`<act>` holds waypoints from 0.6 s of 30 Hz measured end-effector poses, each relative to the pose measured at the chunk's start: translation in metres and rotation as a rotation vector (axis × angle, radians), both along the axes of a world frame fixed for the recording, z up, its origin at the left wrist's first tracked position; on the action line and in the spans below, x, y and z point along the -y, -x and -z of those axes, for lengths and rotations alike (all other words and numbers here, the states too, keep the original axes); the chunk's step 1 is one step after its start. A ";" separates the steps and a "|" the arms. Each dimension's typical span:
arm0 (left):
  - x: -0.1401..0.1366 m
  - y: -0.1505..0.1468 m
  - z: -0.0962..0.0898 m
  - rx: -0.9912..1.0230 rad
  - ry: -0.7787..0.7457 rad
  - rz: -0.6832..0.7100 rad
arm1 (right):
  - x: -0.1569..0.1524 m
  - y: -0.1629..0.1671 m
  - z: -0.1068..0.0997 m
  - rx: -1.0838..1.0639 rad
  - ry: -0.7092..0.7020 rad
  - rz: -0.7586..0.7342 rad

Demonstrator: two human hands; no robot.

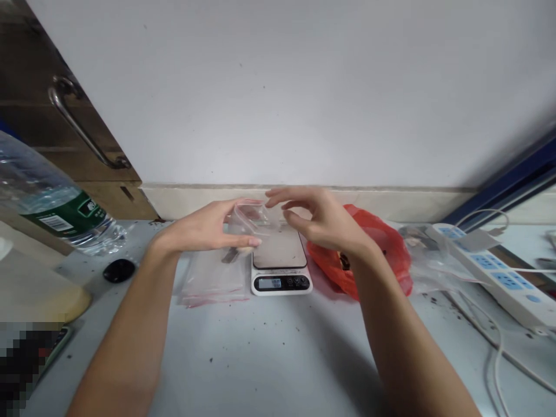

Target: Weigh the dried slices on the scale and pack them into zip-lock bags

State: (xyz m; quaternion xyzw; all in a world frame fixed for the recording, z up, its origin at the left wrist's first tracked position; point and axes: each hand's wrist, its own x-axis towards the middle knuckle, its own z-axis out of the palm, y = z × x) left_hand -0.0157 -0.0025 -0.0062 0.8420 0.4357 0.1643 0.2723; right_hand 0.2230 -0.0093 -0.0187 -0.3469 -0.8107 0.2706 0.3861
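Observation:
A clear zip-lock bag with a pinkish seal line is held in my left hand, thumb in front and fingers behind. It hangs over the back left of a small digital scale, whose display seems to read 10.0. My right hand hovers above the scale at the bag's right side, its fingers curved and thumb apart; the fingertips come close to the bag, and contact is unclear. Beneath my left hand lies a stack of flat zip-lock bags. A red plastic bag sits right of the scale, partly hidden by my right forearm.
At left stand a water bottle and a pale jug, with a round black lid nearby. A white power strip with cables lies at right. Behind rises a white wall. Dark crumbs dot the table.

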 end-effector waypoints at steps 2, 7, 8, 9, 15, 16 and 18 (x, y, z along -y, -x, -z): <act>0.000 0.002 -0.001 0.092 -0.003 0.070 | 0.002 -0.006 -0.003 0.096 -0.046 0.004; 0.000 0.005 -0.003 0.287 0.008 0.131 | 0.005 -0.015 -0.010 -0.028 -0.061 -0.033; 0.000 0.004 -0.003 0.319 0.011 0.093 | 0.006 -0.015 -0.011 -0.061 -0.055 -0.018; 0.000 0.004 -0.003 0.349 0.018 0.051 | 0.006 -0.016 -0.012 -0.083 -0.048 0.006; 0.003 -0.004 -0.006 0.437 -0.045 -0.084 | 0.008 -0.015 -0.019 -0.200 0.026 0.132; 0.005 -0.005 -0.007 0.442 -0.055 -0.091 | 0.008 -0.015 -0.019 -0.223 0.034 0.125; 0.006 -0.008 -0.008 0.440 -0.074 -0.094 | 0.008 -0.015 -0.020 -0.248 0.039 0.099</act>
